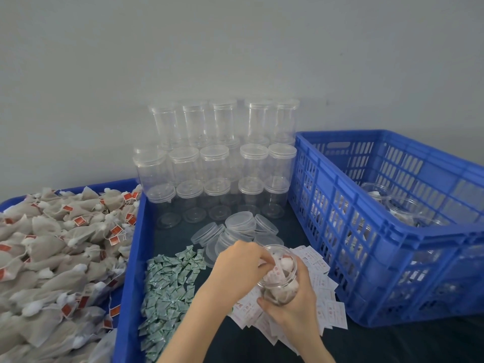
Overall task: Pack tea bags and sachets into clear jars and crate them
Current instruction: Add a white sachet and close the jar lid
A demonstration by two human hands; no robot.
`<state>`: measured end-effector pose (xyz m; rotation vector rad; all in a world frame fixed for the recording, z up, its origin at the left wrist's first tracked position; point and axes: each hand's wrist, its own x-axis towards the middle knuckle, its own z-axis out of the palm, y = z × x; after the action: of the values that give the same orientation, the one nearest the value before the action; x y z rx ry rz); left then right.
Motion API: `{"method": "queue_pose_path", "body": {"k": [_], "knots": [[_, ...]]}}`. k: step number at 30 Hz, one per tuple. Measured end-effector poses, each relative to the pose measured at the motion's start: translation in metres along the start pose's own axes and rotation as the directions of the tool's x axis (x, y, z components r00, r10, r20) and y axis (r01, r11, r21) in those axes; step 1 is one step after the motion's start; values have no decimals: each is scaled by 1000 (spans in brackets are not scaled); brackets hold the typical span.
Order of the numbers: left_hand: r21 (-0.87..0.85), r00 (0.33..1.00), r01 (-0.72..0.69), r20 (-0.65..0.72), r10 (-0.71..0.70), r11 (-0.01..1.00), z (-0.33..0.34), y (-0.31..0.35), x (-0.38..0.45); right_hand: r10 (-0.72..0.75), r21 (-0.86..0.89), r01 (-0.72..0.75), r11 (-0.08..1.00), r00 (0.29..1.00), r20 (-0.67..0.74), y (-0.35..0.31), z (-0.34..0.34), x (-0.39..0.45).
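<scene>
Clear round plastic jar (280, 277), open-topped and part filled with tea bags, sits at five o'clock of centre, above white sachets (327, 307). Right hand (293, 307) grips its base; left hand (242, 268) dips curled fingertips into its mouth, on what I cannot tell.

In front of me my right hand (293, 307) holds an open jar (279, 273) while my left hand (241, 268) reaches into its mouth. Under it lie flat sachets (328, 307); to their left, a heap of small packets (167, 292). Loose lids (235, 229) sit behind, stacked jars (222, 158) farther back against the wall. A tray of tea bags (57, 252) lies left, a crate (392, 231) with jars in it right.
</scene>
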<state>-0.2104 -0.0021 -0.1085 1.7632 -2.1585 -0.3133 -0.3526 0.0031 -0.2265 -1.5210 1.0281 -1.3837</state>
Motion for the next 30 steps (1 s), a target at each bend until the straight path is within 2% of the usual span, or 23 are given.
{"method": "queue_pose_path", "body": {"k": [2, 5, 8, 10, 12, 16, 19, 22, 25, 27, 30], "knots": [[-87, 999, -34, -42, 31, 996, -2, -4, 0, 0, 1, 0, 1000, 1000, -8, -2, 0, 2], [-331, 991, -108, -116, 74, 937, -5, -9, 1, 13, -5, -14, 1000, 999, -33, -7, 1, 6], [-526, 996, -66, 12, 86, 848, 0, -13, 0, 10, -36, -12, 999, 999, -54, -15, 5, 13], [-551, 994, -32, 67, 82, 834, 7, -15, -1, -13, -77, 9, 997, 998, -54, -24, 9, 20], [-589, 999, -19, 28, 43, 808, 10, -16, -2, -12, -89, 11, 996, 1000, -4, -32, 11, 25], [-622, 997, -22, -74, -31, 783, 7, -23, -4, 81, -62, -69, 996, 973, 217, -50, -2, 28], [-624, 983, -35, -162, -86, 780, 5, -25, -4, 104, -195, -38, 980, 936, 336, -68, -17, 37], [-599, 958, -49, -255, -132, 800, 2, -23, -3, 130, -301, -8, 954, 913, 388, -92, -20, 53], [-599, 951, -57, -275, -138, 799, 0, -18, 0, 143, -367, 13, 930, 907, 396, -116, -17, 71], [-591, 953, -57, -273, -133, 805, -1, -14, 2, 187, -518, 94, 850, 866, 464, -130, -13, 84], [-602, 950, -66, -281, -134, 796, 2, -11, 4, 280, -746, 298, 596, 793, 541, -147, -6, 103]]}}
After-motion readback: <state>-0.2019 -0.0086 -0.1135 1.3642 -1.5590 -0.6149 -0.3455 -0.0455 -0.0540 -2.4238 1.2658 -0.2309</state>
